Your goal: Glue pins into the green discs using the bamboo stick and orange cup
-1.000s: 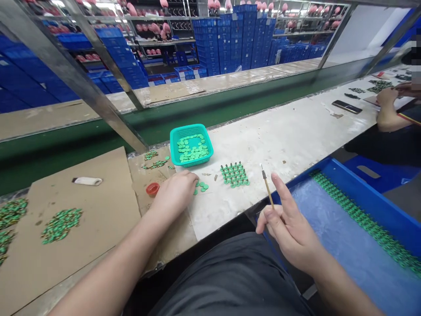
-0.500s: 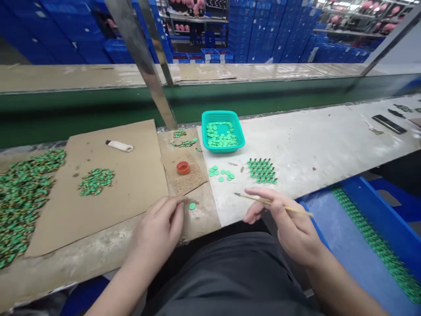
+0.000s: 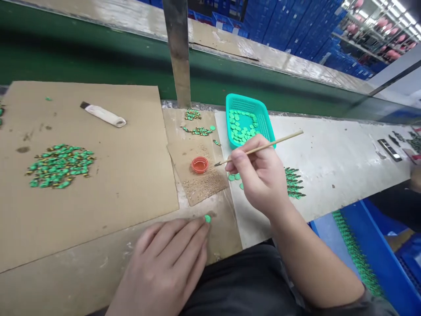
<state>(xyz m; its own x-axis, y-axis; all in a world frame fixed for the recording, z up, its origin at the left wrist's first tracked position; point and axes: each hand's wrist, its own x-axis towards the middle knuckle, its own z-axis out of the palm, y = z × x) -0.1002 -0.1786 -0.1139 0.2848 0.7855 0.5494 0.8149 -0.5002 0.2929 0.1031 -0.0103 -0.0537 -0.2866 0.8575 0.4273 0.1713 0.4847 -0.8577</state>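
My right hand point(image 3: 263, 180) pinches a thin wooden paintbrush point(image 3: 276, 141), its dark tip pointing left beside a small red cap point(image 3: 200, 165) of liquid. The brush tip is just right of the cap, apart from it. On the bench below, my left hand point(image 3: 171, 259) has its fingers bent and pressed together, with fingertips at the edge of a flat green disc point(image 3: 207, 218). The thumb is hidden. More green discs point(image 3: 234, 177) lie partly behind my right hand. Past its wrist are rows of small green pieces with dark tips point(image 3: 294, 182).
A teal basket point(image 3: 268, 125) of green discs stands behind my right hand. On the left, a cardboard sheet point(image 3: 138, 175) bears a pile of small green-and-gold pieces point(image 3: 61, 166) and a white tube point(image 3: 105, 116). A metal post point(image 3: 180, 57) rises at the back. Blue bins point(image 3: 378, 245) stand lower right.
My right hand has moved up and left with the paintbrush, bringing its tip near the red cap. My left hand has turned, fingertips now at the disc. The view has swung and moved closer.
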